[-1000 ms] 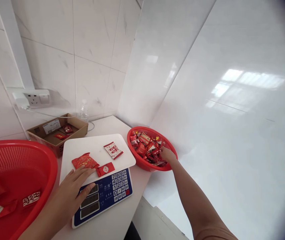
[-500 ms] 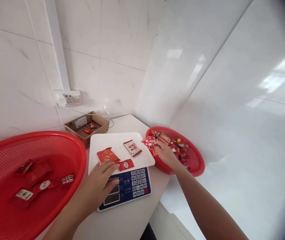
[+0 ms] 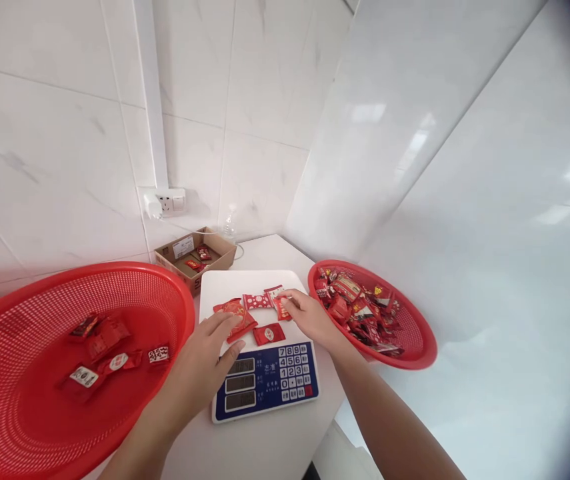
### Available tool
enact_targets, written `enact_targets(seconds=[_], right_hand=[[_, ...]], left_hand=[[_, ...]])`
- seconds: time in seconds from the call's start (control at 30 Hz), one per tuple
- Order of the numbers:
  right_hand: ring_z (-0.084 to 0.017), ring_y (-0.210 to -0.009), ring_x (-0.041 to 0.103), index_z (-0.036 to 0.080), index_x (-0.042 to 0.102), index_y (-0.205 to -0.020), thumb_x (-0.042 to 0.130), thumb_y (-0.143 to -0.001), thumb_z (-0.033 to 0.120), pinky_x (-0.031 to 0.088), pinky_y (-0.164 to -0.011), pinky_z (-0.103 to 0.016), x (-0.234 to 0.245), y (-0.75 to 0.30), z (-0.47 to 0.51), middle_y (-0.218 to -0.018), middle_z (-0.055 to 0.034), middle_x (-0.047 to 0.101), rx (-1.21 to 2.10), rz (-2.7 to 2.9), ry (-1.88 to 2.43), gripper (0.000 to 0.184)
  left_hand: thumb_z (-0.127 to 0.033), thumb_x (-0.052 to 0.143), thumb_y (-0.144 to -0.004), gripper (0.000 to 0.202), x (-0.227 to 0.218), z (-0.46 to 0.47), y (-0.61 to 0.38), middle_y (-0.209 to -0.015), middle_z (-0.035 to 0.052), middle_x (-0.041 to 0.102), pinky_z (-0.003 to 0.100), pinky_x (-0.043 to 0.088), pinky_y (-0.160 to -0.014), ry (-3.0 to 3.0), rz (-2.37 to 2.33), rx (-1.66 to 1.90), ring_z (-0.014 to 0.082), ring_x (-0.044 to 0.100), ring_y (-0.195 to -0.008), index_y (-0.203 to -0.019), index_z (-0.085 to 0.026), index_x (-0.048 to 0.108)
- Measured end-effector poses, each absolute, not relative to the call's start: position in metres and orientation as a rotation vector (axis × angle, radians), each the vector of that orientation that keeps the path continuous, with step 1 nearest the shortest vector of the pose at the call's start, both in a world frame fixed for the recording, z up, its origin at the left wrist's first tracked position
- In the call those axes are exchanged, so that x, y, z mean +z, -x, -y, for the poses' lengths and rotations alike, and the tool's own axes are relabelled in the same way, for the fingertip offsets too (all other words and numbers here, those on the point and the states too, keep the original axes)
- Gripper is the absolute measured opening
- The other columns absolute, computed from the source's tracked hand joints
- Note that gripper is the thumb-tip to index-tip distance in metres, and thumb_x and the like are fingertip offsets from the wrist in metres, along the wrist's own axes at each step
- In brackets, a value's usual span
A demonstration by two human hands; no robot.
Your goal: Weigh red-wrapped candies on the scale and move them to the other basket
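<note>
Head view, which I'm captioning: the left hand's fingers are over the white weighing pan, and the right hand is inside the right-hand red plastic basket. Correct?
Not quite: the head view shows the right hand with its fingers over the white weighing pan too, touching a small red packet, not inside the right-hand red plastic basket.

We see a tiled wall point(image 3: 189, 160) with faint grey veining, and a pale strip of trunking point(image 3: 151, 100) running down it to a white wall socket point(image 3: 173, 203); we find a white plug point(image 3: 153, 207) at the socket's left, a thin cable point(image 3: 191, 231) stretching rightward from it; below, we notice a shallow cardboard box point(image 3: 219, 261) with a pale label point(image 3: 183, 247), a clear plastic bottle point(image 3: 229, 225) just beside its far corner; rightward, we see glossy white panels point(image 3: 415, 213) catching patches of light.
</note>
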State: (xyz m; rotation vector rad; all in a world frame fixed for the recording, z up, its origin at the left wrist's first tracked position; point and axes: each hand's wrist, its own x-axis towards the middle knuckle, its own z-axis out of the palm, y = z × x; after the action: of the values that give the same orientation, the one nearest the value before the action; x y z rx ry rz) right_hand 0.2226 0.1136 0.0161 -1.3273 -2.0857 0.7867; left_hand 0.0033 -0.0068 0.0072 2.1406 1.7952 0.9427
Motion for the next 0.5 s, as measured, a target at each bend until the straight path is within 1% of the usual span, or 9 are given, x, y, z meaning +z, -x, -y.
enact_targets(seconds=[0.1,0.17,0.27,0.37,0.4,0.5], right_hand=[[-0.018,-0.095,0.064,0.023,0.061,-0.119,0.041,-0.091,0.039,0.048,-0.089,-0.034,0.012,-0.224,-0.110,-0.111,-0.0047,0.068,0.781,2.080,1.244,0.038],[-0.020,-0.108,0.060,0.023,0.061,-0.119,0.043,-0.090,0.039,0.045,-0.096,-0.035,0.013,-0.230,-0.107,-0.121,-0.0054,0.065,0.685,2.035,1.256,0.038],[-0.022,-0.109,0.060,0.023,0.063,-0.117,0.046,-0.087,0.039,0.046,-0.097,-0.036,0.018,-0.251,-0.104,-0.122,-0.0064,0.064,0.584,1.945,1.353,0.038],[-0.023,-0.110,0.059,0.022,0.063,-0.116,0.045,-0.086,0.037,0.045,-0.098,-0.037,0.020,-0.289,-0.109,-0.121,-0.0069,0.065,0.468,1.879,1.521,0.038],[-0.024,-0.110,0.059,0.022,0.063,-0.117,0.045,-0.087,0.036,0.044,-0.098,-0.037,0.019,-0.305,-0.113,-0.121,-0.0074,0.065,0.409,1.859,1.617,0.038],[-0.028,-0.105,0.061,0.021,0.060,-0.122,0.042,-0.089,0.036,0.046,-0.092,-0.040,0.009,-0.360,-0.129,-0.119,-0.0114,0.065,0.196,1.824,2.010,0.041]], left_hand=[[-0.040,0.043,-0.091,0.039,0.007,0.007,-0.001,-0.133,0.0075,0.058,0.045,0.048,-0.101,-2.106,-1.835,0.976,0.0258,0.053,-0.124,-0.124,-0.024,0.057],[-0.041,0.042,-0.092,0.040,0.008,0.009,0.000,-0.134,0.0081,0.057,0.044,0.047,-0.101,-2.079,-1.851,0.977,0.0259,0.052,-0.125,-0.124,-0.023,0.057],[-0.044,0.039,-0.092,0.041,0.011,0.010,0.000,-0.134,0.0074,0.057,0.044,0.049,-0.099,-2.018,-1.875,0.981,0.0256,0.052,-0.125,-0.123,-0.024,0.058],[-0.044,0.038,-0.093,0.040,0.013,0.010,0.000,-0.133,0.0059,0.058,0.042,0.051,-0.096,-1.949,-1.894,1.005,0.0245,0.054,-0.122,-0.123,-0.026,0.056],[-0.044,0.038,-0.093,0.040,0.013,0.010,0.000,-0.132,0.0057,0.059,0.041,0.051,-0.096,-1.936,-1.894,1.018,0.0241,0.055,-0.121,-0.123,-0.026,0.056],[-0.042,0.039,-0.093,0.039,0.014,0.009,-0.001,-0.128,0.0053,0.061,0.039,0.051,-0.094,-1.913,-1.891,1.045,0.0233,0.058,-0.117,-0.124,-0.025,0.054]])
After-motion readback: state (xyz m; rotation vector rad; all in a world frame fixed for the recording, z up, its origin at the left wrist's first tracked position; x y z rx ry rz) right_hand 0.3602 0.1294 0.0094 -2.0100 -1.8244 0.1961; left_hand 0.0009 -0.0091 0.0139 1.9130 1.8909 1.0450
